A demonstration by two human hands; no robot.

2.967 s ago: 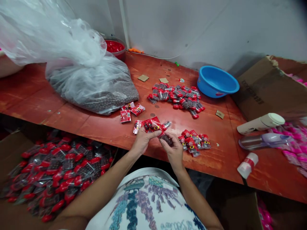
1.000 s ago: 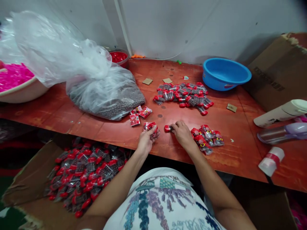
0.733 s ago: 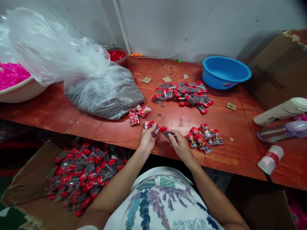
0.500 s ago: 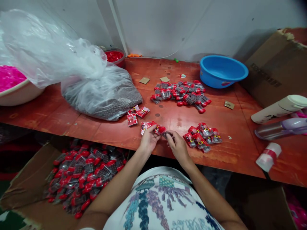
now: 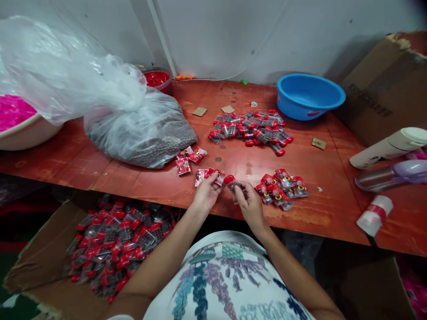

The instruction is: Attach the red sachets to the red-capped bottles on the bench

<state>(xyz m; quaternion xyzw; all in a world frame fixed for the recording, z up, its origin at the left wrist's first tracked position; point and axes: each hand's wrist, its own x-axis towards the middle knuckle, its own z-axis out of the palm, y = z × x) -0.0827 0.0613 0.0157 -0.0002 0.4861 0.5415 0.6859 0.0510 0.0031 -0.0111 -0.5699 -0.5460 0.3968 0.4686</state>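
My left hand is closed, thumb and fingers pinching a small red printed packet. Just left of that hand, another red packet lies on the table, partly overlapped. Between my hands a small clear container with a red cap is tilted, cap towards the upper left. The fingers of my right hand grip its lower end, and dark contents show through. Right of this hand is a pile of filled red packets. Farther back lie several loose red-capped containers.
A tied clear bag of dark grains stands left, near flat red packets. A blue basin is at the back right, bottles at the right. Below the left table edge, a cardboard box holds many red-capped containers.
The red-capped container has come into fuller view, its cap now tipped up and apart from my left fingers. My right hand has turned slightly. Loose piles look unchanged.
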